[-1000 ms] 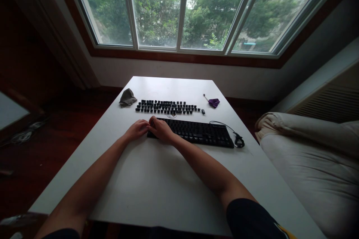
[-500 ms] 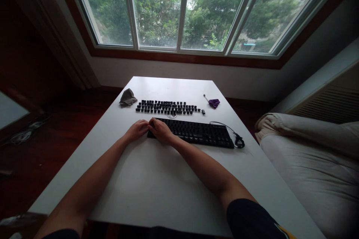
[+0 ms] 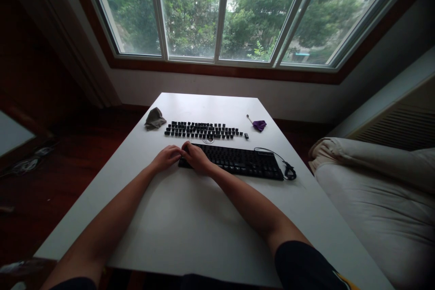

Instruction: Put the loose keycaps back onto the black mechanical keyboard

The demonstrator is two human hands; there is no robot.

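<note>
A long black keyboard (image 3: pixel 238 159) lies across the white table in front of me. At its left end, my right hand (image 3: pixel 196 158) bends over the keys with thumb and fingers drawn together. Whatever is between those fingertips is too small and dark to make out. My left hand (image 3: pixel 167 157) rests on the table just left of the keyboard, its closed fingers gripping the keyboard's left end. The two hands' fingertips meet or nearly meet there. Beyond the keyboard, loose black keycaps (image 3: pixel 204 130) are laid out in rows. A thin wire ring (image 3: pixel 208 141) lies between them and the keyboard.
A grey cloth (image 3: pixel 155 119) sits at the table's left edge. To the right are a purple cloth (image 3: pixel 259 125), a thin brush-like stick (image 3: pixel 249 118) and a small black object (image 3: pixel 246 136). The keyboard's bundled cable (image 3: pixel 290 171) lies by its right end. A covered sofa (image 3: pixel 367 199) stands right of the table (image 3: pixel 197 231).
Both hands have shifted very slightly to the right at the keyboard's left end, and the right fingers have moved a little. Everything else stays in place.
</note>
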